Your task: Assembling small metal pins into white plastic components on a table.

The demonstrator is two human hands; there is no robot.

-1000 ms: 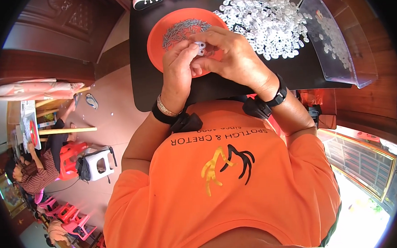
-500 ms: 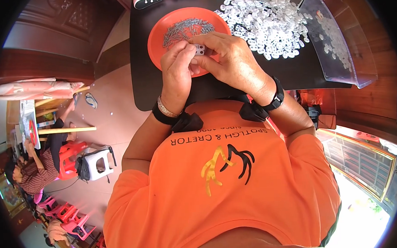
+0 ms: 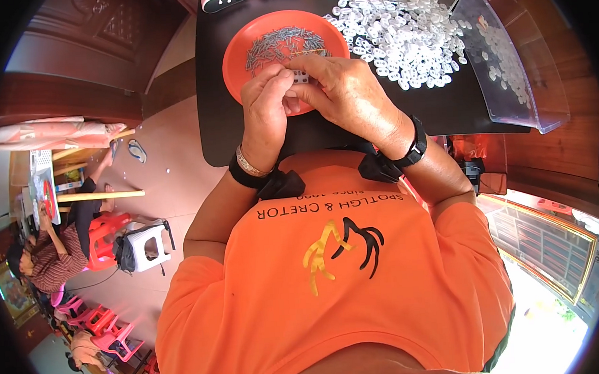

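Both my hands meet over the near part of a round red plate (image 3: 236, 45) that holds many small grey metal pins or screws (image 3: 272, 47). Between my fingertips is a small white plastic piece with dark holes (image 3: 300, 77). My left hand (image 3: 265, 102) pinches its left side, thumb and fingers pressed together. On the other side my right hand (image 3: 350, 88) grips it between thumb and curled fingers. A thin yellowish strip (image 3: 307, 52) shows just beyond my right index finger; its kind is unclear. My fingers cover much of the white piece.
A large heap of small white oval plastic pieces (image 3: 400, 46) lies right of the plate on the dark table (image 3: 222, 123). A clear plastic bin (image 3: 510, 67) stands at the right edge. Far left, another person (image 3: 59, 250) sits near red stools and a white stool (image 3: 150, 245).
My right hand has shifted slightly and its fingers have curled in more. The thin yellowish strip has come into sight beside them. The white piece stays between both hands.
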